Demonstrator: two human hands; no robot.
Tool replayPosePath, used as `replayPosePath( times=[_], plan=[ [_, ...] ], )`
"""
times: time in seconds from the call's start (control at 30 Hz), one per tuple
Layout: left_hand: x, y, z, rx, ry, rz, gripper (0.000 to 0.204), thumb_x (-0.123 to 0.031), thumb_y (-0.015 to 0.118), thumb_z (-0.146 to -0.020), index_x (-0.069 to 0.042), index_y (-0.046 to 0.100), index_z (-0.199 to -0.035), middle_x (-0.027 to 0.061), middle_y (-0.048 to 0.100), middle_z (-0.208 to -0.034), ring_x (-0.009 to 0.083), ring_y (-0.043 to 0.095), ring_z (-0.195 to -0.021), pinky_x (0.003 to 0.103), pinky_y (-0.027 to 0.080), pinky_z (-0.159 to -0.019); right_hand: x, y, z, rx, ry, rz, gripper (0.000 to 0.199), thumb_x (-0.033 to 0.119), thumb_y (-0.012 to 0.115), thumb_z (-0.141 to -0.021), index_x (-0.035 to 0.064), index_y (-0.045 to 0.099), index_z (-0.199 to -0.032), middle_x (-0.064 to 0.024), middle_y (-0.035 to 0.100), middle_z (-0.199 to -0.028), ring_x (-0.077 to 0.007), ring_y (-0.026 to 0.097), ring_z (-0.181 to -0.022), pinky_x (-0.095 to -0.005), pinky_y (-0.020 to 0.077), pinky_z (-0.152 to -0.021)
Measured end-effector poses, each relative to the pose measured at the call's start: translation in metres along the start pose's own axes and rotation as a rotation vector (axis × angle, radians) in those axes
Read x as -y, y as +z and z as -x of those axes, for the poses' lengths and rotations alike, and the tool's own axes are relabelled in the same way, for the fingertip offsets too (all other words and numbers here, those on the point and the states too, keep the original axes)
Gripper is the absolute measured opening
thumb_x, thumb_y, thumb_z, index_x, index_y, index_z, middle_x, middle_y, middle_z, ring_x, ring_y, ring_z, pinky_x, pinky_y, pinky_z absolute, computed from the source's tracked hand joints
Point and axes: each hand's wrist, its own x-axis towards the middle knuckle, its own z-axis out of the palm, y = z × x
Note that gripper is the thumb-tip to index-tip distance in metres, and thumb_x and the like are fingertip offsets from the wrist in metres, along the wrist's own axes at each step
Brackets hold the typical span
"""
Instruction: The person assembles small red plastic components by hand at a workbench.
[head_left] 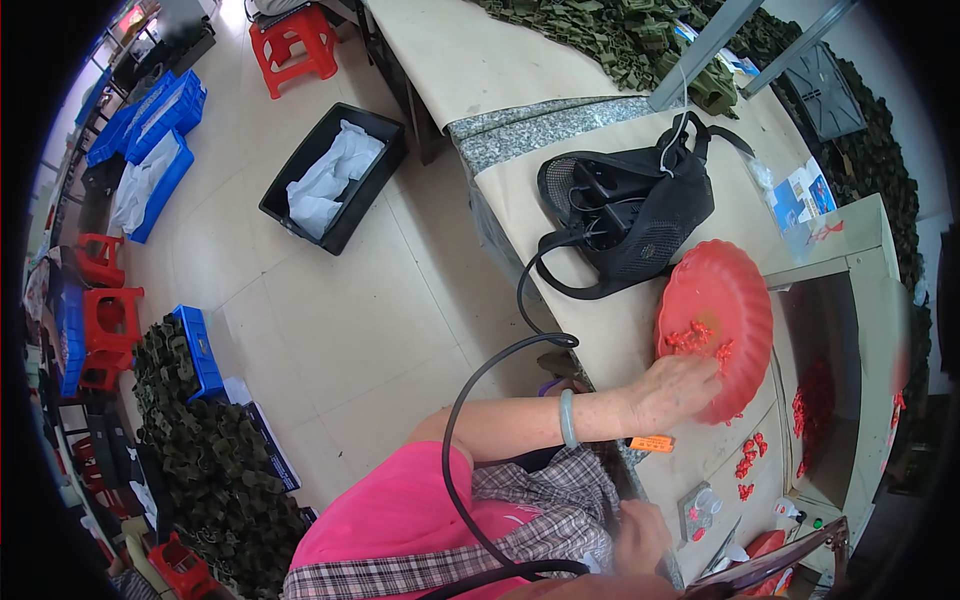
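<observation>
While the left hand (672, 388) rests with fingers spread on small red pieces (692, 337) in the red dish (735, 290) at the table's near edge, the right hand (640, 535) sits lower, grip unclear.

Pale tiled floor (330, 310) w/ red stools (295, 42), blue crates (150, 115), long bench (470, 60).

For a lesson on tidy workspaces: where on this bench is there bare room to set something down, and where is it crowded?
Bare room: the tan bench top between the pile of green pieces and the grey strip, and a narrower patch between the black bag and the bench's near edge. Crowded: around the red tray, where the left hand reaches among small red parts.
</observation>
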Motion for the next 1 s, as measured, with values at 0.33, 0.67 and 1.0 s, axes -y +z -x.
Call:
replayPosePath(
  times=[0.33,0.67,1.0],
  plan=[
    [-0.002,-0.008,-0.003,0.0,-0.01,-0.038,0.018,-0.005,0.063,-0.077,-0.004,0.065,-0.095,0.01,0.061,-0.094,0.0255,0.066,-0.081,0.036,0.055,-0.064,0.009,0.0,-0.004,-0.049,-0.035,0.037,0.026,-0.015,0.064,-0.073,-0.0011,0.068,-0.094,-0.0158,0.068,-0.088,-0.032,0.068,-0.079,-0.0378,0.0562,-0.07],
    [-0.04,0.011,-0.01,-0.053,0.135,0.11,0.024,0.006,0.068,-0.077,0.0,0.067,-0.1,0.0132,0.062,-0.096,0.0287,0.065,-0.084,0.038,0.053,-0.071,-0.013,-0.02,0.033,-0.173,-0.076,-0.032,0.029,-0.009,0.066,-0.069,-0.0016,0.068,-0.098,-0.0125,0.068,-0.093,-0.028,0.07,-0.082,-0.035,0.0584,-0.07],
    [-0.097,0.074,-0.019,0.373,0.186,0.148,0.018,0.003,0.067,-0.08,-0.001,0.066,-0.098,0.0129,0.062,-0.098,0.0314,0.063,-0.087,0.04,0.052,-0.075,-0.031,-0.06,0.105,-0.545,-0.145,0.116,0.025,-0.011,0.066,-0.068,-0.0025,0.069,-0.092,-0.0122,0.069,-0.086,-0.0245,0.069,-0.07,-0.0322,0.0567,-0.056]
  ],
)
